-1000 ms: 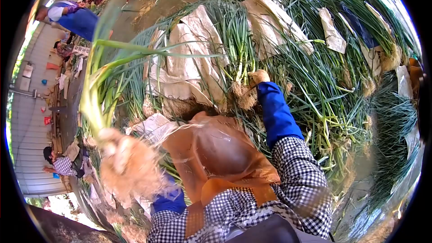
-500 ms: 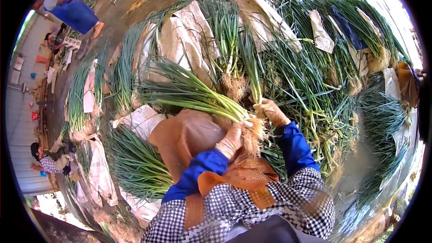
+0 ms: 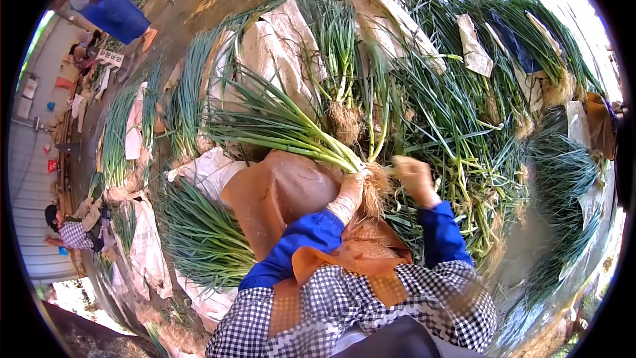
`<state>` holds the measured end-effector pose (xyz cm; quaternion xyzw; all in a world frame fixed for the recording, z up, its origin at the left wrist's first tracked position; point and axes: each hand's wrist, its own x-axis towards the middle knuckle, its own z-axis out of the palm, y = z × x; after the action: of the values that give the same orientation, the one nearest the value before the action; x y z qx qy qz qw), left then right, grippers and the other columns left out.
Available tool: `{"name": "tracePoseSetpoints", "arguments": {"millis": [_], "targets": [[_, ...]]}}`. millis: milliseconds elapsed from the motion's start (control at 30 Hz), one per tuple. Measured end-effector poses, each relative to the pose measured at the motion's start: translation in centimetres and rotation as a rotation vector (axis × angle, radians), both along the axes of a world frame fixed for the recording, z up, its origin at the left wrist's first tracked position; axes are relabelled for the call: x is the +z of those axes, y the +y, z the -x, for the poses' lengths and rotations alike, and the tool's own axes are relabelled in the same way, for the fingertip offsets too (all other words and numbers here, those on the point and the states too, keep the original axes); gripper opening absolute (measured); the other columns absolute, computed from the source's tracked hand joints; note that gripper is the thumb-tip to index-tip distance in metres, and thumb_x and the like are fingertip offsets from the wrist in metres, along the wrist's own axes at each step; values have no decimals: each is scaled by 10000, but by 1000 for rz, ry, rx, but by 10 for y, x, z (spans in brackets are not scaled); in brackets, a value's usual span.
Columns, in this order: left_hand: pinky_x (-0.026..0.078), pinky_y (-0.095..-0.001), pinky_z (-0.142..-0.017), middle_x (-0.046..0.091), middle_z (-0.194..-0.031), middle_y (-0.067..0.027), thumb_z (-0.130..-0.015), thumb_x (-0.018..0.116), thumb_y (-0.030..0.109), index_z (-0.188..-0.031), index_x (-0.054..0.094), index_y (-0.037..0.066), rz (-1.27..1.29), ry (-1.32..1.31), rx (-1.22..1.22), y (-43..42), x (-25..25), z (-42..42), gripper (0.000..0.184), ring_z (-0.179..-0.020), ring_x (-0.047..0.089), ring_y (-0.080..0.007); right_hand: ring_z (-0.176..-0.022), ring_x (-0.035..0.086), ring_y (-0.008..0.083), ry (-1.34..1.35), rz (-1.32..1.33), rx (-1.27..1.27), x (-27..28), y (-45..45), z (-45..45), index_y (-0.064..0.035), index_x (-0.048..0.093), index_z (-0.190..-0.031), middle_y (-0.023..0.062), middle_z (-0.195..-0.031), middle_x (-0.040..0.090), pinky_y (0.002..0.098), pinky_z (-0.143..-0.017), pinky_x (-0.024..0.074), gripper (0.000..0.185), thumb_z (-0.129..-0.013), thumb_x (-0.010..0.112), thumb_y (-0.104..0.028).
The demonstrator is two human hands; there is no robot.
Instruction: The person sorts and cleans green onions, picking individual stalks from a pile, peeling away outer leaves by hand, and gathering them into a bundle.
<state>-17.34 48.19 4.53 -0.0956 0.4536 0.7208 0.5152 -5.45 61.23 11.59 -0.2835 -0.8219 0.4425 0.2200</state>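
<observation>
My left hand [image 3: 350,197] is closed around the root end of a bunch of green onions [image 3: 311,139]. Their pale, stringy roots [image 3: 376,189] hang out beside the thumb, and the long leaves fan out to the upper left. A separate stalk [image 3: 383,134] rises more upright, its base meeting the bunch at the roots. Just right of the roots, apart from them, is my right hand [image 3: 416,179]; motion blurs its fingers, and whether they hold anything is unclear. Below the bunch, a brown apron [image 3: 275,189] covers my lap.
Heaps of green onions [image 3: 457,139] lie ahead and to the right. Beige sacks [image 3: 268,53] lie among them. Another pile [image 3: 205,238] is at my left. A person in checked clothing [image 3: 76,233] is at far left; another in blue [image 3: 116,20] is at upper left.
My right hand has moved right and slightly down, away from the stalk it gripped. That stalk's base now meets the bunch in my left hand, which has stayed closed.
</observation>
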Motion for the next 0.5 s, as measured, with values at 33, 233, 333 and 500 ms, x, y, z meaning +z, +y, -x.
{"name": "tracePoseSetpoints", "arguments": {"millis": [33, 233, 333, 500], "targets": [[501, -304, -611, 589, -780, -82, -731, 533, 33, -905, 567, -1, -70, 8, 33, 2, -2, 2, 180, -667, 572, -187, -489, 527, 172, 114, 106, -43, 17, 15, -21, -105, 580, -681, 69, -654, 614, 292, -452, 434, 235, -862, 542, -250], [499, -320, -740, 594, -841, -76, -720, 535, 70, -911, 585, 20, -96, -58, 37, -1, 34, 6, 204, -777, 577, -194, -619, 590, 278, -811, -563, -453, -35, 89, -82, -89, 562, -775, 119, -721, 606, 401, -551, 465, 230, -750, 599, -315], [496, -306, -719, 591, -811, -65, -710, 553, 70, -904, 583, 30, -110, -113, 30, -9, 46, 1, 200, -748, 575, -187, -590, 552, 163, -295, 279, -94, -31, 47, 4, -92, 623, -893, 43, -710, 608, 307, -553, 445, 332, -888, 471, -387], [495, -294, -700, 589, -796, -52, -708, 563, 50, -934, 560, 37, -176, -280, 73, -12, 31, 6, 226, -733, 572, -176, -471, 438, 70, 211, 1072, -4, -89, 28, 101, -45, 641, -870, -11, -565, 515, 199, -444, 314, 393, -862, 529, -422]]}}
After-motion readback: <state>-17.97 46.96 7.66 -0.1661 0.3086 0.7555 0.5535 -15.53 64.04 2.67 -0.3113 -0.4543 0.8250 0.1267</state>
